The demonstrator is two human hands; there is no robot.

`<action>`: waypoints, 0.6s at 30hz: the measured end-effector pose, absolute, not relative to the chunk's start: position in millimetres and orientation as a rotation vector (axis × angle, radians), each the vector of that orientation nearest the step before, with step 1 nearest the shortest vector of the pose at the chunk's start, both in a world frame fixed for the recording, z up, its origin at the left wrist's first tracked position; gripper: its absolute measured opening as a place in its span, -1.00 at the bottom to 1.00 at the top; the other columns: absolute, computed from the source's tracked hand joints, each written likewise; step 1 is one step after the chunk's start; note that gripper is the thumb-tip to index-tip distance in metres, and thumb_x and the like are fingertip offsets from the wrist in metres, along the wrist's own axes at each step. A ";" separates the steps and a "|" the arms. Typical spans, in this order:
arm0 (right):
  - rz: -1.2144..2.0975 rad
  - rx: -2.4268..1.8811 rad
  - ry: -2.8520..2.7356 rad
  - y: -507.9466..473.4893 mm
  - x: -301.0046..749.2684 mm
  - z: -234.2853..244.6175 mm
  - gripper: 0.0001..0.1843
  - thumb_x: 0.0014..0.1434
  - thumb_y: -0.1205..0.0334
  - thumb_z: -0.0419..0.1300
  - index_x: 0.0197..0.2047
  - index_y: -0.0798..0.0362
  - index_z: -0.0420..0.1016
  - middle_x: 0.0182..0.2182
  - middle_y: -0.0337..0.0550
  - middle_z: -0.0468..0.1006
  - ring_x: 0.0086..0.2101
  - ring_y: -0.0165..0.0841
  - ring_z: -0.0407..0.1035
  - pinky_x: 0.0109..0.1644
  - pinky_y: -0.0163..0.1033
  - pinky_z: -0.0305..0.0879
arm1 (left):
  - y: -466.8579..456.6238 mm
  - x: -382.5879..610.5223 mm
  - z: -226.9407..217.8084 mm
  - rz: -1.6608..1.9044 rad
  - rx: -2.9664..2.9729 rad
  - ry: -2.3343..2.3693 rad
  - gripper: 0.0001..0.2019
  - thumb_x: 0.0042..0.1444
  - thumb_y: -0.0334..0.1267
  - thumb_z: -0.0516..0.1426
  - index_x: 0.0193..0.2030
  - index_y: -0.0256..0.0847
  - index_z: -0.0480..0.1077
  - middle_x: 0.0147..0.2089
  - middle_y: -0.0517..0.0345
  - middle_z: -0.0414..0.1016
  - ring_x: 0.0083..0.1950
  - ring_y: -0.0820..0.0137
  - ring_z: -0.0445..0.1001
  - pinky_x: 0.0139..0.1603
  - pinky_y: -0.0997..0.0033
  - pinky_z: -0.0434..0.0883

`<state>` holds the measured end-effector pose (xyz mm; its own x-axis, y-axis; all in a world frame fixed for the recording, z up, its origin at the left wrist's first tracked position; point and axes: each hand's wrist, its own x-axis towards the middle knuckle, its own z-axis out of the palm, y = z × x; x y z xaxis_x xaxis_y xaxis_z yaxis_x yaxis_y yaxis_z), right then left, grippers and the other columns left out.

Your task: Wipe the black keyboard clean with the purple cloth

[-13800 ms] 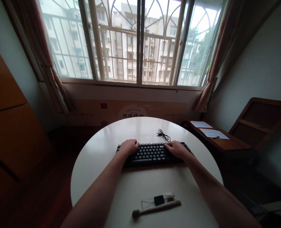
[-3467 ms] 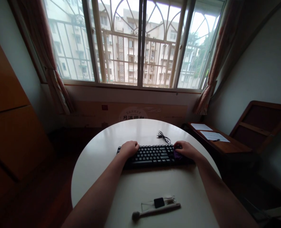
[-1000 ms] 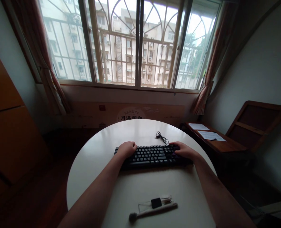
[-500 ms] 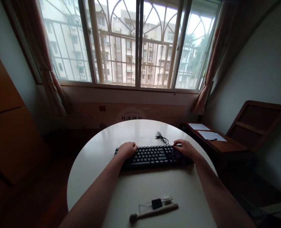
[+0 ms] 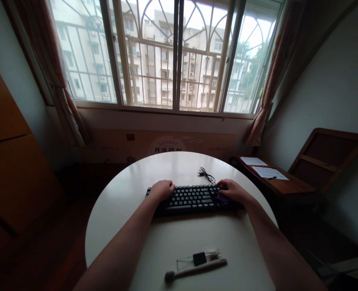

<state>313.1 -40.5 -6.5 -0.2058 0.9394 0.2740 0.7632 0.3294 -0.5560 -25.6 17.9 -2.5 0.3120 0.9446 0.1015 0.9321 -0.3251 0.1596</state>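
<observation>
A black keyboard (image 5: pixel 193 198) lies across the middle of a round white table (image 5: pixel 136 190). My left hand (image 5: pixel 162 189) rests curled on the keyboard's left end, gripping it. My right hand (image 5: pixel 231 190) lies on the right end of the keys, fingers closed over a small purple cloth (image 5: pixel 222 197) that peeks out under the palm. Both forearms reach in from the near edge.
A coiled black cable (image 5: pixel 207 175) lies just behind the keyboard. Near me lie a white-handled brush (image 5: pixel 193 269) and a wire keycap puller with a black block (image 5: pixel 199 258). A wooden side table with papers (image 5: pixel 268 172) stands at right; windows and curtains behind.
My right hand with the purple cloth has shifted slightly left and back along the right end of the keys. My left hand has stayed on the keyboard's left end.
</observation>
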 end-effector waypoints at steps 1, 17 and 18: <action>0.352 -1.498 -2.032 -39.5 313.0 -6.9 -0.71 -0.07 0.31 0.19 -0.21 0.02 0.54 -0.25 -0.14 0.51 -0.20 -0.26 0.39 -0.07 -0.20 0.28 | 17.9 -25.4 -2.5 0.268 2.485 1.784 -0.65 0.15 -0.05 -0.09 -0.24 -0.12 0.47 -0.16 0.02 0.52 -0.14 0.22 0.44 -0.20 0.34 0.31; 0.611 -1.476 -1.986 -41.0 331.4 -10.2 -0.41 -0.09 0.27 0.26 0.08 -0.04 0.37 0.04 -0.11 0.40 0.05 -0.17 0.28 0.17 -0.10 0.15 | 18.7 -24.7 -2.6 0.255 2.484 1.793 -0.65 0.16 -0.06 -0.09 -0.25 -0.13 0.47 -0.15 0.04 0.53 -0.13 0.24 0.44 -0.21 0.36 0.32; 0.659 -1.477 -1.989 -42.0 332.5 -10.3 -0.33 -0.09 0.25 0.27 0.15 -0.05 0.30 0.09 -0.10 0.37 0.07 -0.17 0.26 0.19 -0.10 0.14 | 18.8 -24.5 -2.7 0.256 2.481 1.797 -0.65 0.17 -0.05 -0.09 -0.25 -0.13 0.47 -0.15 0.03 0.52 -0.13 0.24 0.44 -0.21 0.36 0.32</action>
